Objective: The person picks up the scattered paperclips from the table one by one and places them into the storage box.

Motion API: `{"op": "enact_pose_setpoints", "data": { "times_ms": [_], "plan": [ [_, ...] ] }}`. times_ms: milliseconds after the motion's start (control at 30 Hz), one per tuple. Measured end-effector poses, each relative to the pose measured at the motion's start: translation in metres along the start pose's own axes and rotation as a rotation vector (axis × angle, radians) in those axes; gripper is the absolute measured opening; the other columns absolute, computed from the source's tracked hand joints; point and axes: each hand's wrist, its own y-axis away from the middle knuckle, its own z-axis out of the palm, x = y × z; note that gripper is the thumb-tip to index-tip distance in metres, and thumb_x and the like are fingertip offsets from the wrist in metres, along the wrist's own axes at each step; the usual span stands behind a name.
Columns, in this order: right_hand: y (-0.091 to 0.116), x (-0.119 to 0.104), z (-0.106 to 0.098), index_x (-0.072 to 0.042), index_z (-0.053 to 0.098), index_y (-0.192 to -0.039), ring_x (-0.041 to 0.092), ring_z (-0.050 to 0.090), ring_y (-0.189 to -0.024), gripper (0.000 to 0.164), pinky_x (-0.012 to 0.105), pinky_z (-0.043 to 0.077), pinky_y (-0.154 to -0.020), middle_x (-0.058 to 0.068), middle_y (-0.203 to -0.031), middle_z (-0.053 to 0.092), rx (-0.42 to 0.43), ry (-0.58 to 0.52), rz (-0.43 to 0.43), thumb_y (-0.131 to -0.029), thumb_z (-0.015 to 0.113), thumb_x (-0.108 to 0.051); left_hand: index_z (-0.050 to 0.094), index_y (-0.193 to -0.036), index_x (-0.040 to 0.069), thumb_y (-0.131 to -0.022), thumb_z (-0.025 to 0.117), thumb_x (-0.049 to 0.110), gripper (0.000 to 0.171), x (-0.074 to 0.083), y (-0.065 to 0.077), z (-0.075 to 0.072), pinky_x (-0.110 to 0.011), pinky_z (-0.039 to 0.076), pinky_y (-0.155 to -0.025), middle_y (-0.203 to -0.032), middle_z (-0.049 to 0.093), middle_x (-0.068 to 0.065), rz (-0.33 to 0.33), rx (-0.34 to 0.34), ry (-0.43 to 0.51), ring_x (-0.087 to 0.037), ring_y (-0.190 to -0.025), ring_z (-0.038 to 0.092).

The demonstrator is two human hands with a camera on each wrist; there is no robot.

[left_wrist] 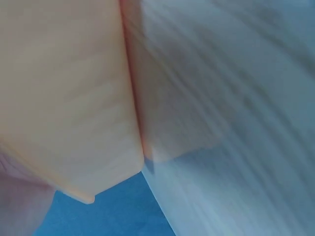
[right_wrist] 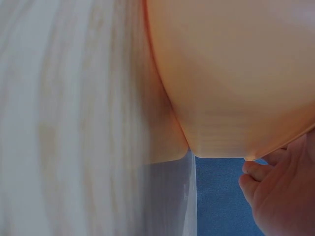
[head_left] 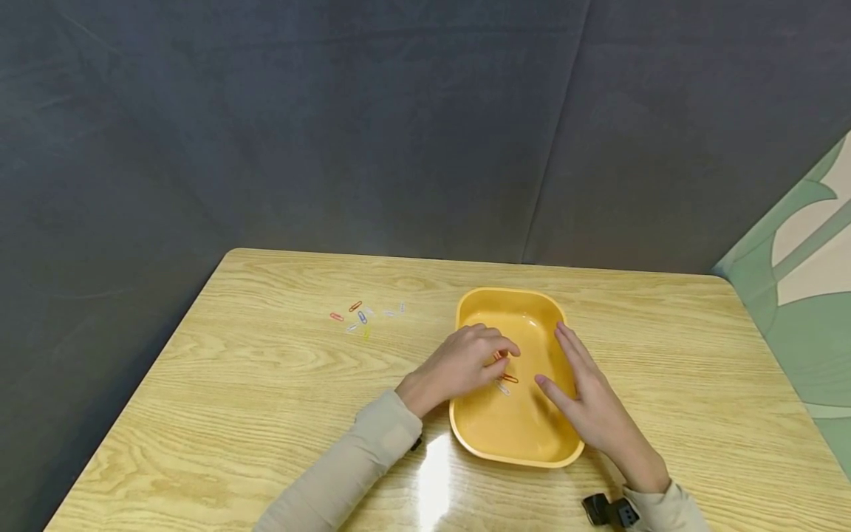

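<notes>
A yellow plastic tray (head_left: 492, 452) stands on the table, its side wall filling much of both wrist views. Over its left part reaches my left hand (head_left: 465, 360), fingers bent and thumb and index tips slightly apart. A red paper clip (head_left: 499, 355) shows in that gap; whether the fingers touch it is unclear. Just below, an orange-red paper clip (head_left: 509, 378) and a white paper clip (head_left: 502, 388) lie on the tray floor. My right hand (head_left: 592, 395) is at the tray's right side, fingers extended along the rim and thumb spread over the inside.
Several paper clips lie loose on the table left of the tray, among them a blue one (head_left: 362, 317) and a pink-red one (head_left: 337, 317). A dark curtain (head_left: 372, 148) hangs behind the wooden table (head_left: 266, 369). A black wrist device (head_left: 608, 510) sits by the right cuff.
</notes>
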Motion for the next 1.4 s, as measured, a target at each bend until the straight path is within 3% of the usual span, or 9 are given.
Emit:
{"op": "enact_pose_setpoints", "data": {
  "times_ms": [600,800,967,1200,1400],
  "plan": [
    [-0.001,0.001,0.001,0.001,0.015,-0.157,0.049,0.014,-0.149,0.079,0.07,0.018,-0.113,0.019,-0.166,0.009,-0.001,0.002,0.0,-0.1,0.06,-0.031,0.072,-0.114,0.013,-0.097,0.062,0.011,0.02,-0.018,0.015,-0.022,-0.028,0.051,-0.094,-0.103,0.073,0.0,0.0,0.108,0.122,-0.015,-0.096,0.066],
    [0.0,0.003,0.002,0.001,0.014,-0.157,0.049,0.014,-0.149,0.08,0.07,0.019,-0.113,0.019,-0.166,0.009,0.003,0.007,-0.003,-0.099,0.06,-0.031,0.071,-0.114,0.012,-0.096,0.062,0.01,0.02,-0.023,0.022,-0.03,-0.027,0.052,-0.089,-0.104,0.072,-0.001,-0.013,0.122,0.142,-0.017,-0.098,0.064],
    [0.0,0.003,0.001,0.001,0.014,-0.157,0.049,0.013,-0.149,0.08,0.07,0.018,-0.113,0.02,-0.166,0.009,0.005,-0.002,-0.008,-0.1,0.06,-0.03,0.072,-0.114,0.011,-0.096,0.062,0.01,0.02,-0.028,0.027,-0.037,-0.026,0.051,-0.083,-0.104,0.072,-0.002,-0.013,0.132,0.13,-0.016,-0.098,0.062],
    [0.001,0.001,0.0,0.001,0.014,-0.157,0.049,0.012,-0.149,0.079,0.07,0.017,-0.113,0.02,-0.166,0.008,0.002,-0.006,-0.01,-0.1,0.059,-0.03,0.071,-0.114,0.012,-0.097,0.062,0.011,0.02,-0.034,0.036,-0.043,-0.028,0.052,-0.09,-0.105,0.07,0.0,-0.067,0.119,0.11,-0.015,-0.105,0.062],
    [0.0,0.002,0.0,0.001,0.015,-0.157,0.049,0.013,-0.149,0.079,0.07,0.017,-0.113,0.02,-0.166,0.009,0.005,-0.007,-0.01,-0.1,0.06,-0.029,0.071,-0.113,0.013,-0.097,0.063,0.013,0.019,-0.04,0.041,-0.043,-0.028,0.053,-0.088,-0.105,0.07,0.002,-0.084,0.123,0.105,-0.014,-0.104,0.062]
  ]
}}
